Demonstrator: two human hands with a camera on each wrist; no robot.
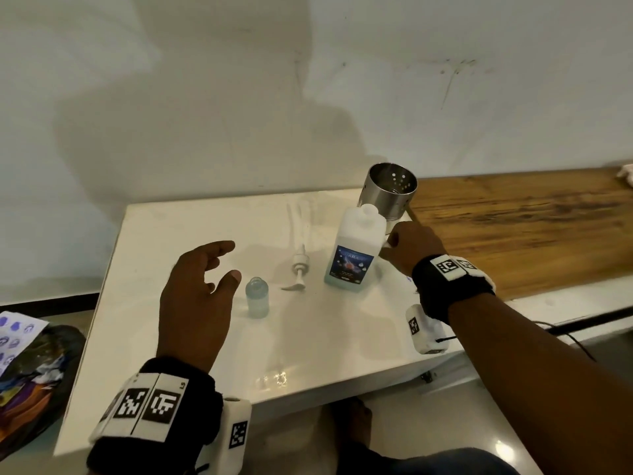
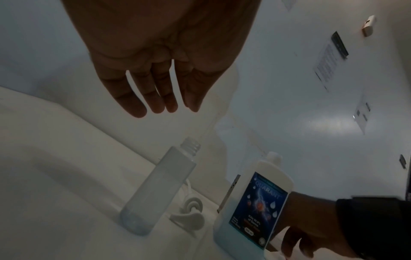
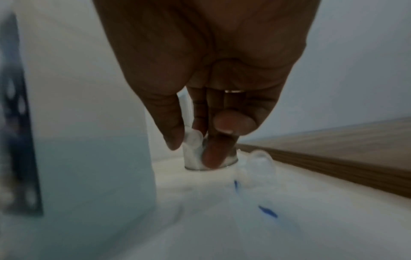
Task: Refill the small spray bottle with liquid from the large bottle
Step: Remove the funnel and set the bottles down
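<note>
The small clear spray bottle [image 1: 257,297] [image 2: 155,190] stands upright on the white table [image 1: 171,337], its threaded neck uncovered. Its white spray head [image 1: 299,269] [image 2: 189,211] lies flat just right of it. The large white bottle [image 1: 356,252] [image 2: 255,202] [image 3: 89,140] with a blue label stands uncapped, pale blue liquid in its lower part. My left hand [image 1: 226,262] [image 2: 164,109] hovers open just left of the small bottle, touching nothing. My right hand [image 1: 407,245] [image 3: 191,146] is low behind and right of the large bottle, pinching a small white cap-like piece [image 3: 193,140] at the table surface.
A perforated steel cup [image 1: 388,192] stands right behind the large bottle and my right hand. A translucent cap [image 3: 255,167] and blue marks [image 3: 268,212] lie on the table by my right hand. A wooden counter [image 1: 531,217] adjoins on the right; a bag [image 1: 30,378] sits lower left.
</note>
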